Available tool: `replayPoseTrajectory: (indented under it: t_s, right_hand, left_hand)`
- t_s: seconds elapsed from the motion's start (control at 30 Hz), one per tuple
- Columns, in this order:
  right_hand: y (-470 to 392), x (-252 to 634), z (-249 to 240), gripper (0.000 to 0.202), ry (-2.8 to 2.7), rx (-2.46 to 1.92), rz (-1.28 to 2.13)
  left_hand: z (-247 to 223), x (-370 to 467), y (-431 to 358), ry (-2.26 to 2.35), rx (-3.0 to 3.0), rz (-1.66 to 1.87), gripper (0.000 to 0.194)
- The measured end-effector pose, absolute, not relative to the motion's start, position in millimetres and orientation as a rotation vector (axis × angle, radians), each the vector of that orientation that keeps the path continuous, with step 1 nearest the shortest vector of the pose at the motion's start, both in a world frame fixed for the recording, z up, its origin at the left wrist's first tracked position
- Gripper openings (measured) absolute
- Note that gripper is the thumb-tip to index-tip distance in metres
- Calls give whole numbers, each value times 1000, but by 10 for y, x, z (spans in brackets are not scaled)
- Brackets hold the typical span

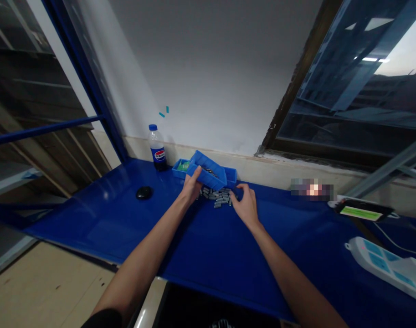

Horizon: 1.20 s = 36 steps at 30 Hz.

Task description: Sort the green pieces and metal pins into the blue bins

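Note:
My left hand (pixel 193 186) grips a blue plastic bin (pixel 217 181) by its near left side and holds it tilted above the table. Small metal pieces (pixel 209 171) show inside it, too small to name. Below the bin lies a pile of short grey cylindrical pieces (pixel 221 197) on the blue tabletop. My right hand (pixel 246 204) is at the right edge of that pile, thumb and fingers curved and apart, with nothing visible between them. Behind the held bin stand other blue bins, partly hidden by it; the left one (pixel 175 171) has something green in it.
A cola bottle (pixel 158 152) stands by the wall, and a black mouse-like object (pixel 144 192) lies at left. To the right are a phone-like device (pixel 361 211) with a lit screen and a white power strip (pixel 387 266). The blue table (pixel 208 255) ends against the wall.

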State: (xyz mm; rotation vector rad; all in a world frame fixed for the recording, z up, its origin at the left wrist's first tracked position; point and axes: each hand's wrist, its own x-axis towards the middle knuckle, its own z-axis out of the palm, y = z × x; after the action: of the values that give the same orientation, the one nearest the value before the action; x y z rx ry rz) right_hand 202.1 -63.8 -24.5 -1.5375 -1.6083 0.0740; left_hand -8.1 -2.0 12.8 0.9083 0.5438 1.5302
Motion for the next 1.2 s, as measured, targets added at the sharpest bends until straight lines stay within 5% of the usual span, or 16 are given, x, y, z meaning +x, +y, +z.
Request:
replayPoseTrajectory:
  t_s: [0.13, 0.27, 0.43, 0.7, 1.2]
  right_hand:
    - [-613, 1821, -405, 54, -1718, -1718, -9]
    - [-607, 1779, -437, 43, -1725, -1773, -15]
    - [-528, 1721, -418, 55, -1693, -1850, 23]
    - [-508, 1753, -424, 32, -1670, -1860, -31]
    - [-408, 2037, -496, 28, -1657, -1715, 68]
  left_hand:
    - [154, -123, -39, 577, 923, 1529, 80]
    - [144, -98, -58, 580, 913, 1524, 83]
    - [122, -62, -73, 597, 987, 1515, 89]
    - [38, -75, -50, 694, 1151, 1489, 90]
    - [152, 56, -242, 838, 1429, 1406, 106]
